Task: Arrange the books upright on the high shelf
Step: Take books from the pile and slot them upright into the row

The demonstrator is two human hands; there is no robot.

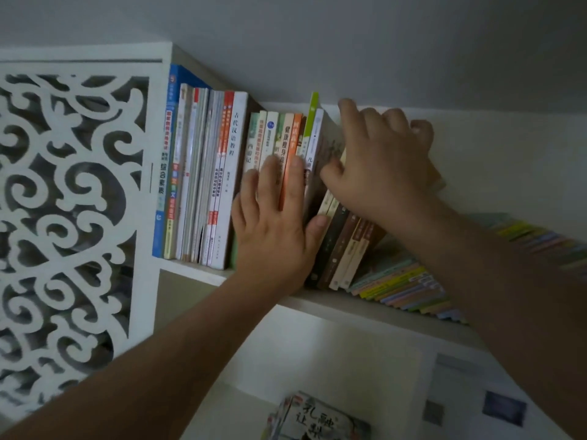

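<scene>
Up on the high shelf (203,274), the upright books (279,144) are braced by the left hand (273,223), flat with fingers straight, while the right hand (378,160) curls over the leaning books (346,246). If either hand eases off, I reckon that slanted bunch slumps right onto the flat stack (409,290), maybe dragging neighbours off the edge.

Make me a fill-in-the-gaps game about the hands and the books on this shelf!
1. The left hand presses flat on the ____ of the upright books.
2. The tallest book, by the carved panel, is ____.
3. The thin book sticking up highest in the middle is ____.
4. Under the right hand, the brown books are ____.

Answers: spines; blue; green; leaning
</scene>
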